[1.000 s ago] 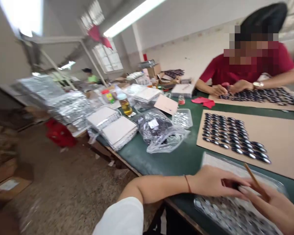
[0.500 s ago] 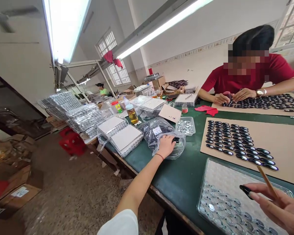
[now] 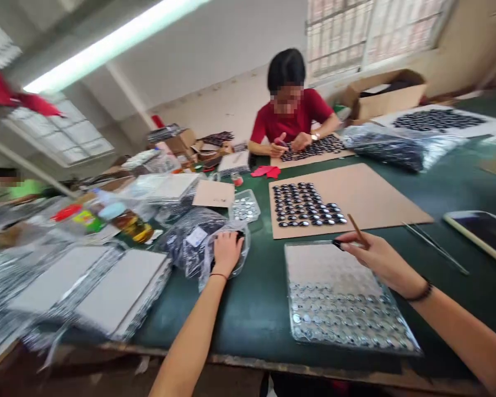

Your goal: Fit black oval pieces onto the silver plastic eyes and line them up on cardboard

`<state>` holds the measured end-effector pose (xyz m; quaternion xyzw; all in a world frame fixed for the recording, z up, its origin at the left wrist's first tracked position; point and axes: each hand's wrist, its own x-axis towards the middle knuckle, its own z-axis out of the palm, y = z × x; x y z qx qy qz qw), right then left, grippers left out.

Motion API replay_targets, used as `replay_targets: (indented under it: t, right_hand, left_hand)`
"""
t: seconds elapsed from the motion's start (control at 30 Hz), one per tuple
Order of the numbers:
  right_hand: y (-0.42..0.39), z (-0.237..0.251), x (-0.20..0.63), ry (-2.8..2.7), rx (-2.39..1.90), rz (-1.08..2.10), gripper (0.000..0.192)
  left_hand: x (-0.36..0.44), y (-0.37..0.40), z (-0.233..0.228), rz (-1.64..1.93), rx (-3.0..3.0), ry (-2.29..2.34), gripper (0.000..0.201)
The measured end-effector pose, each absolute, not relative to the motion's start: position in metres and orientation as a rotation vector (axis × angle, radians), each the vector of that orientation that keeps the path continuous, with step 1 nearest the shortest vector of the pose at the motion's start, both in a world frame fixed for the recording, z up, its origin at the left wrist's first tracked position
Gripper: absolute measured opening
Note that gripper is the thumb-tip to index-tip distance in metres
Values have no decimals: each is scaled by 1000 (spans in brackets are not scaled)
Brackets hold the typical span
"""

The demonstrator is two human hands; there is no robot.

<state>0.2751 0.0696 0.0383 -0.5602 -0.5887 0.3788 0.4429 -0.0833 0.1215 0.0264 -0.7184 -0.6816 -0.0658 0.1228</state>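
Note:
My left hand [image 3: 226,252] rests inside the mouth of a clear plastic bag [image 3: 198,245] of small dark pieces, fingers curled among them. My right hand [image 3: 370,253] holds a thin wooden stick [image 3: 357,229] and pinches a small black oval piece [image 3: 337,242] at its fingertips. It hovers over the far edge of a clear blister tray [image 3: 339,298], whose near half holds several shiny round pieces. Beyond it lies a brown cardboard sheet [image 3: 380,201] with rows of black oval pieces [image 3: 306,205].
A person in a red shirt [image 3: 291,118] works on another sheet of black pieces across the green table [image 3: 248,309]. A phone [image 3: 481,231] and tweezers [image 3: 434,248] lie to the right. Stacked wrapped trays [image 3: 119,286], bottles and a small clear box [image 3: 244,207] sit to the left.
The view swung right and down. My left hand went from the blister tray into the plastic bag and stays there. My right hand, with stick and black piece, moved to the tray's far edge.

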Motion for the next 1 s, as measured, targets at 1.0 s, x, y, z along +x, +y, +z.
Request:
replay_targets:
  t: [1.0]
  right_hand:
    - [256,-1,324,-1556,-1603,379,20]
  left_hand:
    - [-81,116,54,-3810,-356,-2722,31]
